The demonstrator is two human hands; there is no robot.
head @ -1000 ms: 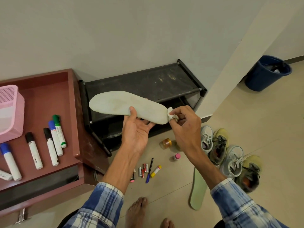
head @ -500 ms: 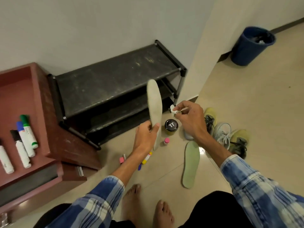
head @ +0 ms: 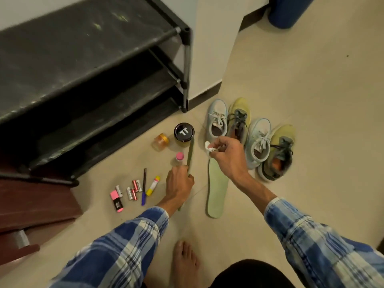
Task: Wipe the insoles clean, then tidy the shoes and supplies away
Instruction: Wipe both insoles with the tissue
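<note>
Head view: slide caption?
Left hand grips one insole edge-on; right hand pinches a white wipe above a second insole lying by four shoes.

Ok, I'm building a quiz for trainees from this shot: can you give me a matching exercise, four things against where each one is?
Things:
1 white wipe
2 edge-on insole
3 flat green insole
4 black-lidded jar

Places:
a standing by the shoe rack
b gripped by the left hand
c pinched in the right hand
d lying on the floor beside the shoes

Pairs: 1-c; 2-b; 3-d; 4-a.
</note>
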